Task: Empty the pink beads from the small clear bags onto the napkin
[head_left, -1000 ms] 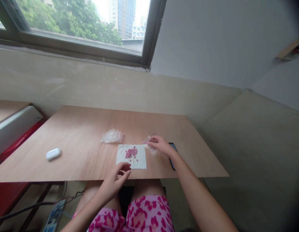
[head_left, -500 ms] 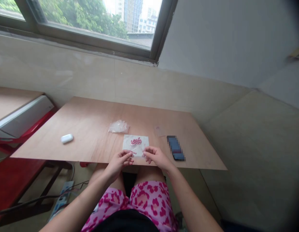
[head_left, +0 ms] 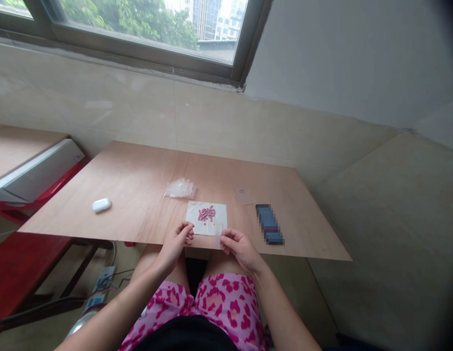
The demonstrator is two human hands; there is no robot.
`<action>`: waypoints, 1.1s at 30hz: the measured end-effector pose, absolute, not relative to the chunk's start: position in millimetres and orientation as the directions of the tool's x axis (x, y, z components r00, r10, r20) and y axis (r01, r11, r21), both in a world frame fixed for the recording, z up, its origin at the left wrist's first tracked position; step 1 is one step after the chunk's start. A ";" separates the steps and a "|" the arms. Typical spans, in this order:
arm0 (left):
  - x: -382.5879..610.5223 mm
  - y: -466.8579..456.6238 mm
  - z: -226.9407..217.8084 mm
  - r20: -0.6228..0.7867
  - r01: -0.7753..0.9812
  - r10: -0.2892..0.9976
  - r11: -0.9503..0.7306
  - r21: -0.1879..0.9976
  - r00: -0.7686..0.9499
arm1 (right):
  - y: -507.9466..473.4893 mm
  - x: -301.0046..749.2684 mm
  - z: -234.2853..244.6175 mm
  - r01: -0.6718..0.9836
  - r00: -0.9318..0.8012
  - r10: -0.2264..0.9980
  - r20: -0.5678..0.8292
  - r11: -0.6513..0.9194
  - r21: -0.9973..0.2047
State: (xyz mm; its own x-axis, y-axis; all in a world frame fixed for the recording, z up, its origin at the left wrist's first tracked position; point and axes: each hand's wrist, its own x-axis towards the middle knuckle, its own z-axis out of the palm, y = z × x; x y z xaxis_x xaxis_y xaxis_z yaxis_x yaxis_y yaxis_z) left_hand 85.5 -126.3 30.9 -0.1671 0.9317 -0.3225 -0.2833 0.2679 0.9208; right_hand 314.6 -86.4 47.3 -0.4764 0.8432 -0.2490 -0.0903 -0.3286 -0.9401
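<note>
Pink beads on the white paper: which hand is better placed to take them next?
Left, probably: the left hand looks empty, at the edge of the paper; the right hand seems to pinch a clear bag.

Bright daylight thru window (head_left: 146,29), edges warped & dark.

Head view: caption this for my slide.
Left hand and right hand flank a white paper square of pink beads on plywood.
</note>
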 end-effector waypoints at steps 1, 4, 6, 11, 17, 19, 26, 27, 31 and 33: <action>87.7 -126.8 33.1 -0.281 -0.248 0.949 0.241 0.938 -0.141 | -87.0 313.1 48.6 -0.083 -0.498 0.832 -0.244 -0.326 -0.942; 96.9 -131.7 38.9 -0.176 -0.160 0.984 0.179 0.971 0.037 | -90.9 307.5 53.1 -0.039 -0.555 0.797 -0.236 -0.309 -0.950; 103.4 -136.7 40.2 -0.146 -0.120 0.974 0.168 0.978 0.171 | -94.9 303.4 54.7 -0.024 -0.581 0.781 -0.230 -0.298 -0.954; 112.7 -143.9 40.3 -0.155 -0.101 0.953 0.187 0.977 0.262 | -101.3 297.1 56.4 -0.024 -0.645 0.739 -0.194 -0.274 -0.962; 111.1 -145.5 49.2 -0.151 -0.034 0.956 0.164 0.986 0.252 | -101.9 296.0 57.2 0.003 -0.658 0.720 -0.218 -0.287 -0.958; 110.2 -147.2 50.8 -0.142 0.008 0.961 0.144 0.989 0.236 | -103.2 294.6 54.5 0.013 -0.652 0.720 -0.238 -0.304 -0.953; 105.8 -143.6 48.2 -0.115 0.115 0.969 0.092 0.989 0.218 | -104.3 290.9 48.9 -0.005 -0.565 0.794 -0.225 -0.275 -0.961; 104.9 -142.2 48.0 -0.111 0.124 0.969 0.085 0.989 0.222 | -103.9 291.1 48.6 -0.006 -0.551 0.804 -0.224 -0.272 -0.962; 102.6 -138.2 49.9 -0.092 0.116 0.966 0.065 0.991 0.243 | -103.4 291.7 45.1 -0.037 -0.510 0.834 -0.211 -0.266 -0.963; 102.3 -137.8 51.2 -0.091 0.099 0.964 0.068 0.993 0.251 | -103.9 291.4 43.4 -0.040 -0.515 0.833 -0.200 -0.257 -0.966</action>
